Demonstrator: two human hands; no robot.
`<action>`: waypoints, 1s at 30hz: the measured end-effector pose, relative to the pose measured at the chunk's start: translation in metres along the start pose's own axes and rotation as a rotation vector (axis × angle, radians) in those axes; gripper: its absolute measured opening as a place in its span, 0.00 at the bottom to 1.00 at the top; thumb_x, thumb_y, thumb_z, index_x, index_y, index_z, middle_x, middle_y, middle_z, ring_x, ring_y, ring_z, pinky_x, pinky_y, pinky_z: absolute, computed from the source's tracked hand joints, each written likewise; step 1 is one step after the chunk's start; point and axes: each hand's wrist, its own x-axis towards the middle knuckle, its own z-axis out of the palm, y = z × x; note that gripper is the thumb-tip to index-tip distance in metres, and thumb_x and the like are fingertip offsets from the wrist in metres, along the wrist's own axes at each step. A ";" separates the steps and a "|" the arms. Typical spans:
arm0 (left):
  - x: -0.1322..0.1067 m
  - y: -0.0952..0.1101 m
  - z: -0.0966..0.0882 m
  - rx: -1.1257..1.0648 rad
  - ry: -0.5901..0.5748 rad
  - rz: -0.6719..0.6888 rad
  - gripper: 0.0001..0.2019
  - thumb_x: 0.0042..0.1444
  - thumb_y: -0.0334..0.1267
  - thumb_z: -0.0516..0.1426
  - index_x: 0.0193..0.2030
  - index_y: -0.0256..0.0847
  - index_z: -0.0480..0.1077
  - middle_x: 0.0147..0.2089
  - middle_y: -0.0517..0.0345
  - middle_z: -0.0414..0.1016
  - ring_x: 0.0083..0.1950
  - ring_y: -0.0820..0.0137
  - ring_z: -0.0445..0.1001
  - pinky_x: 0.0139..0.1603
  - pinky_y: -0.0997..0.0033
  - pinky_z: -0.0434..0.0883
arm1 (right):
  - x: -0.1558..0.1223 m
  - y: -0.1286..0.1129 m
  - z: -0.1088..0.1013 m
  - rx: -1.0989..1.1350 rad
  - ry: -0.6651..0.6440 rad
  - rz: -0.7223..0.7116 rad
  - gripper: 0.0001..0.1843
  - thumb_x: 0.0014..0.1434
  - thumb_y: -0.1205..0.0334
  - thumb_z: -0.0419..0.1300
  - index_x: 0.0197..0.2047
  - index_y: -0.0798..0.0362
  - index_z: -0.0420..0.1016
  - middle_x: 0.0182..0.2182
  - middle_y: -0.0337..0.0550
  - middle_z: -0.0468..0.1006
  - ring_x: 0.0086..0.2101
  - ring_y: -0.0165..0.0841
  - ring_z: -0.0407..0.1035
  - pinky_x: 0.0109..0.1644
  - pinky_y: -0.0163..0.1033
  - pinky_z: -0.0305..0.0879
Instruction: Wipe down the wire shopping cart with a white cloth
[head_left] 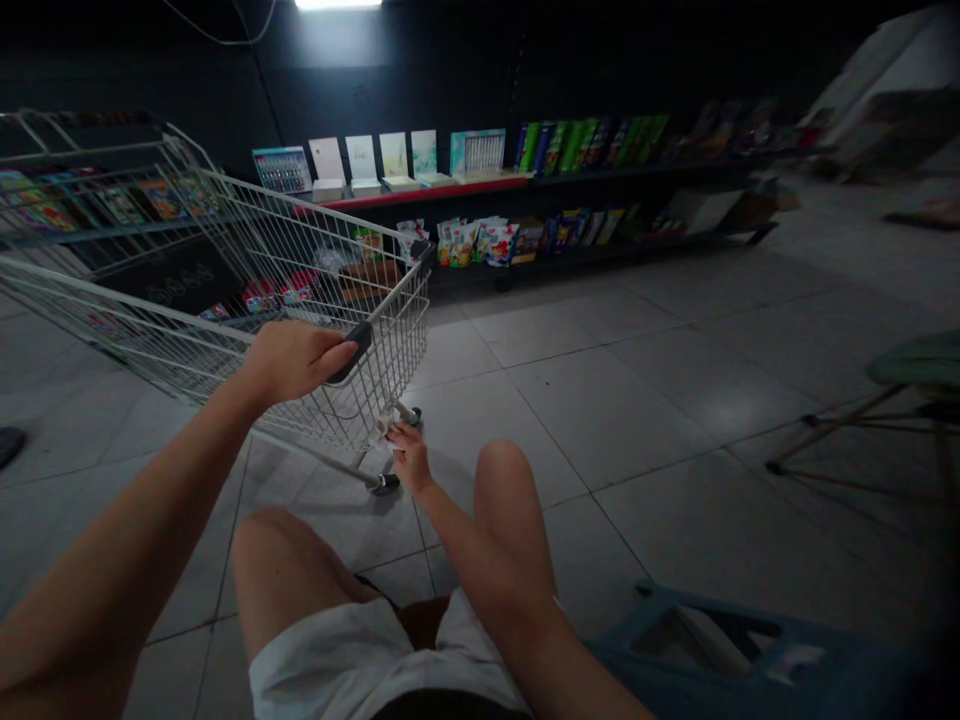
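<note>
Left hand (pixel 292 362): clenching around the black handle (pixel 352 352) of the wire shopping cart (pixel 382 310)
Right hand (pixel 411 462): touching the cart's near end, its fingers (pixel 394 430) resting on the wire; cannot tell if gripping
Cart: standing on the tiled floor (pixel 600 400), near and left
Far side: low black shelf (pixel 570 180) displaying books (pixel 585 145)

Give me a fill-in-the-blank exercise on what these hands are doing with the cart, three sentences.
The left hand grips the black ____ of the wire shopping cart.
The right hand touches the bottom of the cart, between its two visible ____.
The floor under the cart is laid with pale square ____.

Answers: handle; wheels; tiles.
</note>
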 end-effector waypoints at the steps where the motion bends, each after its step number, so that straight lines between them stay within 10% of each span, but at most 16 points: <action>1: -0.001 -0.001 0.001 -0.002 -0.005 0.004 0.31 0.64 0.54 0.35 0.33 0.41 0.74 0.29 0.50 0.75 0.36 0.59 0.76 0.30 0.65 0.51 | 0.014 -0.008 -0.007 0.010 0.028 0.016 0.22 0.52 0.77 0.51 0.41 0.54 0.82 0.45 0.50 0.79 0.48 0.36 0.72 0.55 0.44 0.72; 8: -0.013 -0.007 0.002 -0.009 0.017 0.037 0.30 0.64 0.53 0.36 0.30 0.41 0.73 0.29 0.52 0.74 0.35 0.63 0.74 0.31 0.66 0.51 | 0.139 -0.104 -0.026 0.049 0.178 -0.335 0.22 0.65 0.67 0.47 0.58 0.49 0.72 0.62 0.46 0.67 0.63 0.35 0.60 0.67 0.48 0.61; 16: -0.035 -0.022 0.004 -0.108 0.019 0.088 0.28 0.63 0.53 0.37 0.23 0.41 0.66 0.24 0.53 0.71 0.28 0.67 0.69 0.30 0.68 0.53 | 0.078 -0.073 -0.011 -0.063 0.098 -0.341 0.20 0.64 0.67 0.47 0.49 0.51 0.78 0.54 0.50 0.74 0.57 0.38 0.67 0.60 0.48 0.68; 24: -0.055 -0.037 0.008 -0.177 0.015 0.146 0.27 0.63 0.53 0.38 0.26 0.41 0.69 0.25 0.50 0.73 0.28 0.66 0.70 0.30 0.67 0.56 | 0.168 -0.131 -0.040 0.018 0.080 -0.691 0.22 0.67 0.69 0.47 0.58 0.45 0.72 0.59 0.41 0.69 0.63 0.33 0.59 0.69 0.45 0.63; 30: -0.063 -0.038 0.008 -0.241 0.026 0.167 0.25 0.63 0.52 0.40 0.21 0.41 0.62 0.21 0.54 0.68 0.24 0.69 0.67 0.29 0.68 0.55 | 0.170 -0.120 -0.033 -0.059 0.197 -0.535 0.26 0.66 0.70 0.46 0.63 0.45 0.68 0.59 0.42 0.68 0.62 0.36 0.60 0.69 0.50 0.63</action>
